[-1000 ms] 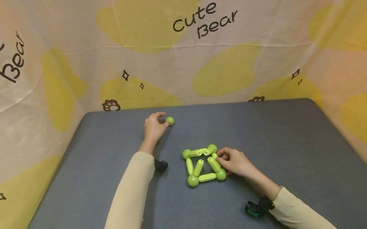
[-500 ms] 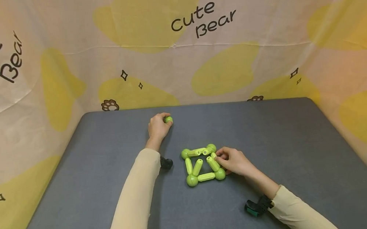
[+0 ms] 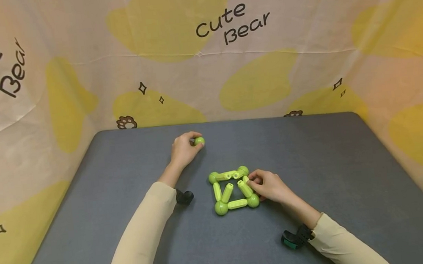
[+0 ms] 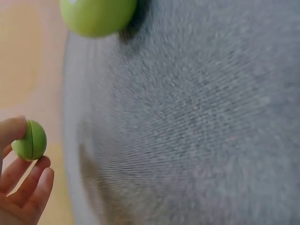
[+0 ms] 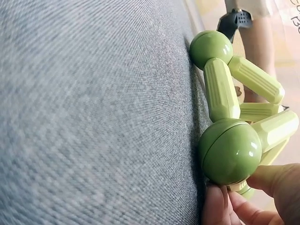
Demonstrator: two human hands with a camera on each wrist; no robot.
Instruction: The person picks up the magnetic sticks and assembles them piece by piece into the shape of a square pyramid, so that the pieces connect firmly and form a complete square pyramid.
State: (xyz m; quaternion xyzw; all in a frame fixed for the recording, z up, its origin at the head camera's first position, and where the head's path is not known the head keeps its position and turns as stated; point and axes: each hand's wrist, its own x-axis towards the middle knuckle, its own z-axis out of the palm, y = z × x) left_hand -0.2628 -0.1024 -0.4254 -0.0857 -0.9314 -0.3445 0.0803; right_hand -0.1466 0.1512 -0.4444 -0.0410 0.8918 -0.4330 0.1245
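Fingers [image 3: 190,136] of the left hand [image 3: 183,151] pinch a green ball [image 3: 199,141] toward the surface's [image 3: 354,186] far edge; the rod frame [image 3: 232,190], gripped by the right hand [image 3: 272,187], lies nearer.

Staged recording booth: grey felt table [image 3: 315,173] stood walled on three sides by a "Cute Bear" cloth backdrop [image 3: 205,64]; wrists carried cameras.

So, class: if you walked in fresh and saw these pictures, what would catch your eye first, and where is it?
First, the bright green square frame of rods and balls lying mid-table on the grey table, with the right hand holding its right side. Next, the small green ball pinched in the left hand behind the frame. Around it all hangs a yellow-blotched "cute Bear" backdrop.
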